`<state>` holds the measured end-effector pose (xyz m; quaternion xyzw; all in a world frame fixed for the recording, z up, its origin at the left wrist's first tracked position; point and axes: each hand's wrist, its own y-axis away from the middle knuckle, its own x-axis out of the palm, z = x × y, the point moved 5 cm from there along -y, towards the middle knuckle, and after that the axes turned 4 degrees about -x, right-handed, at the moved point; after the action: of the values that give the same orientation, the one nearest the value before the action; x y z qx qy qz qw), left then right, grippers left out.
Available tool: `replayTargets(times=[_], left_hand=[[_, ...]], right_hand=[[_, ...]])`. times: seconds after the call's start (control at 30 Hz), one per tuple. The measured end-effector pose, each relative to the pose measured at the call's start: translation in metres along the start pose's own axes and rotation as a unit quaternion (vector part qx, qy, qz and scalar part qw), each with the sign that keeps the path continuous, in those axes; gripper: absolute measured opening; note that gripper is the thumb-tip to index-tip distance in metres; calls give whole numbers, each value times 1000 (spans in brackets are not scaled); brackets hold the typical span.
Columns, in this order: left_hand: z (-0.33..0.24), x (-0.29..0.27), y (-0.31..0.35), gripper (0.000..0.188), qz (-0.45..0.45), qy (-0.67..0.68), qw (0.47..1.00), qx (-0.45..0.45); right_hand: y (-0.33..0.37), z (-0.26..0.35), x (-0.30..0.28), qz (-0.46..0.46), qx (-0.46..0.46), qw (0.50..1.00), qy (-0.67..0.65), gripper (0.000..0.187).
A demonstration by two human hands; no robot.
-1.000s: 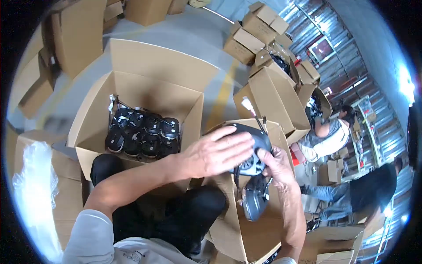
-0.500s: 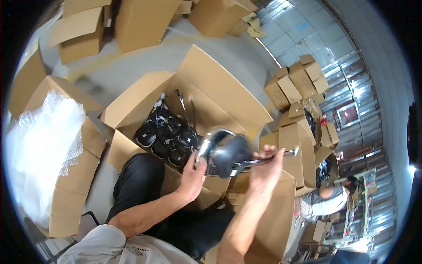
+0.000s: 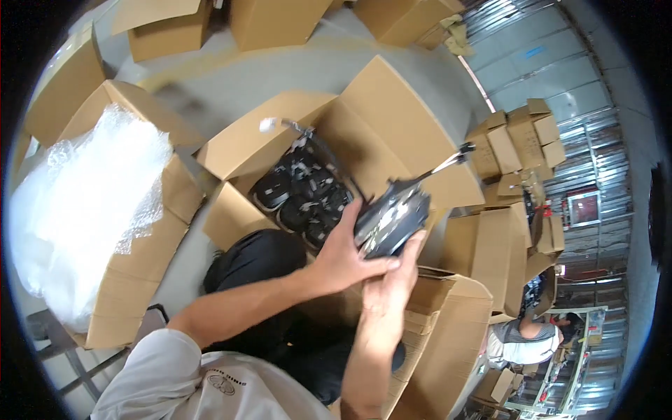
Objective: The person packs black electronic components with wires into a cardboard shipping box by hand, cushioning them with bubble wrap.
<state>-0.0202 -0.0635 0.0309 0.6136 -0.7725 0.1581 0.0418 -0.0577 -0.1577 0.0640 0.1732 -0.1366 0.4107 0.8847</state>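
Observation:
Between my two hands, above the near right corner of an open cardboard box (image 3: 402, 133), is a glossy black and chrome rounded housing (image 3: 394, 220) with thin arms or cables sticking out. Its exact kind is not clear. My left hand (image 3: 346, 255) grips its near left side, thumb stretched along the lower edge. From below and the right, my right hand (image 3: 393, 283) supports it, fingers curled around the underside. Inside the box, several similar black rounded parts (image 3: 304, 217) with wires and small white labels lie packed together.
Translucent bubble wrap (image 3: 91, 217) spills over a carton at the left. Another open carton (image 3: 448, 343) stands close by my right arm. Stacked cartons (image 3: 521, 140) and a person in a white vest (image 3: 521, 343) are farther right. More boxes (image 3: 273, 24) stand at the far side.
The housing has turned over, and its arm now points up to the right. My right hand has moved from that arm to beneath the housing. The view has shifted left.

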Motion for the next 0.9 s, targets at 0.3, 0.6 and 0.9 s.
replayTargets(times=[0.3, 0.6, 0.9], left_hand=[[-51, -58, -94, 76, 479, -196, 850, -97], [-6, -76, -129, 69, 460, -213, 836, -209], [52, -115, -123, 65, 432, -192, 761, -444]], right_hand=[[3, 102, 50, 285, -400, 780, 389, 43], [-76, -2, 40, 430, 35, 793, 429, 101], [-168, -42, 29, 228, -14, 902, 366, 71]])
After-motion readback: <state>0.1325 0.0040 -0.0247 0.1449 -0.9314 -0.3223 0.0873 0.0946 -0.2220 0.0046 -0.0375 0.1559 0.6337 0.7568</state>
